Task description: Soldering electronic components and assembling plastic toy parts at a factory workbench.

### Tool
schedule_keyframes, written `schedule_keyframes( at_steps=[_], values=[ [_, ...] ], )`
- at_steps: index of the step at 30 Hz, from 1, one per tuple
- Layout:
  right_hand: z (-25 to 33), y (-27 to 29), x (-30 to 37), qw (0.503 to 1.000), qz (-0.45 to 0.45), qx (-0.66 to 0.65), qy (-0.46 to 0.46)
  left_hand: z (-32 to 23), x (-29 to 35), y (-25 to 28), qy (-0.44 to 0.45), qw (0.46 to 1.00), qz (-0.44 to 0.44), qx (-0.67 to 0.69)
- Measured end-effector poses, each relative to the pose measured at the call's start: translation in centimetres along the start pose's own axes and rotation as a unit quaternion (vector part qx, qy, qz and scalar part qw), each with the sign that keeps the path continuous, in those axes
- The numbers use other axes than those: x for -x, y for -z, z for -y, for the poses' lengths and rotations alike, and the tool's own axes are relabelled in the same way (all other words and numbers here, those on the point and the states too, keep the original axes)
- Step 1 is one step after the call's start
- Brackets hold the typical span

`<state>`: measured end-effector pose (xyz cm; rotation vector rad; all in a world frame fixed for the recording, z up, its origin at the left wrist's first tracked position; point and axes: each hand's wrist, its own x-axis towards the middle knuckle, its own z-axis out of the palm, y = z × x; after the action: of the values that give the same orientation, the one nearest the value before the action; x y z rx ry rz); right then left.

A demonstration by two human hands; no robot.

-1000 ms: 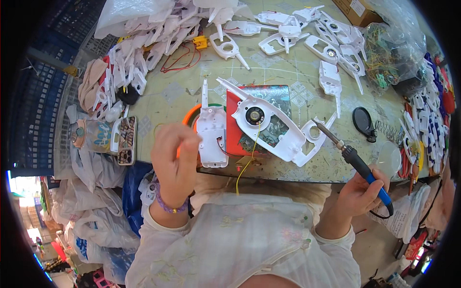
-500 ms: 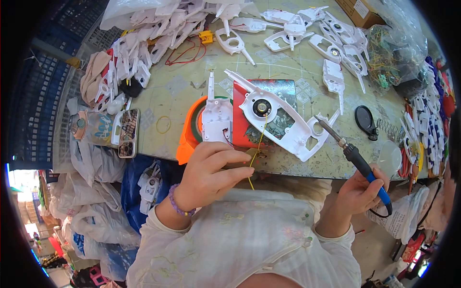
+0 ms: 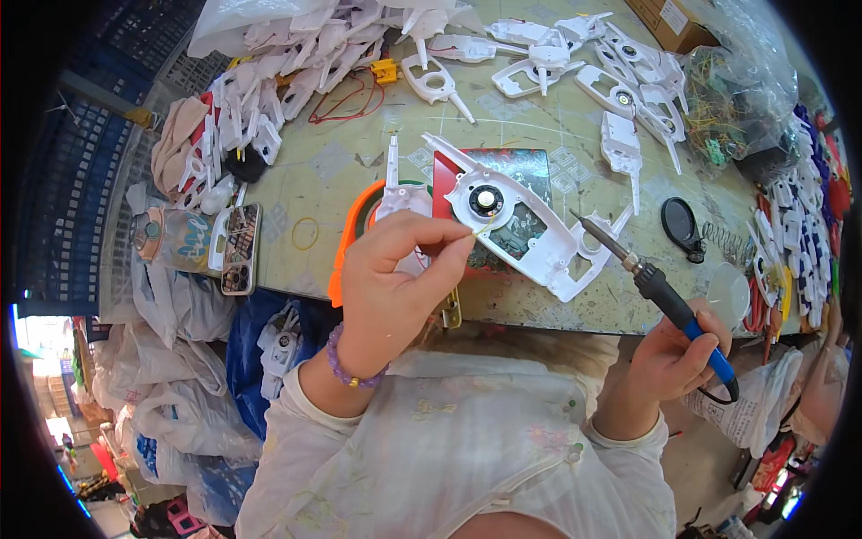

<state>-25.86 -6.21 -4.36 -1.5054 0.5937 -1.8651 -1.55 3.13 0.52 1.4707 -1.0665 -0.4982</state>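
My left hand (image 3: 400,278) pinches a thin yellow wire (image 3: 484,229) between thumb and fingertips, just below a small round speaker (image 3: 487,201). That speaker sits in a white plastic shell (image 3: 543,260) with a long narrow arm, lying tilted across a red and dark flat piece (image 3: 444,180). In my right hand (image 3: 669,364) is a soldering iron (image 3: 663,292) with a blue and black handle. Its tip points up and left, close over the shell's ring-shaped end. A second white shell (image 3: 404,198), partly hidden by my left hand, lies on an orange tape dispenser (image 3: 346,260).
White shells (image 3: 350,40) pile up at the far left, with more (image 3: 548,56) spread along the back. A phone (image 3: 241,250) and bottle (image 3: 184,238) stand left. Rightward are a round black item (image 3: 682,229), a metal spring (image 3: 727,241) and a clear cup (image 3: 729,286).
My left hand has moved up and right and now pinches the yellow wire close to the speaker. The soldering iron has shifted slightly left.
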Motion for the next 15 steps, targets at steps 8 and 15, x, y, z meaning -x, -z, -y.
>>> schedule_keyframes(
  at_steps=[8, 15],
  values=[
    [0.2, -1.6, -1.6, 0.994, 0.096, -0.001, 0.056, 0.6, -2.3, -1.6, -0.127, 0.963, -0.017, -0.238],
    [0.3, -2.4, -2.7, 0.975, 0.211, 0.021, 0.061, 0.5, -2.5, -1.4, -0.16, 0.941, 0.001, -0.298]
  ],
)
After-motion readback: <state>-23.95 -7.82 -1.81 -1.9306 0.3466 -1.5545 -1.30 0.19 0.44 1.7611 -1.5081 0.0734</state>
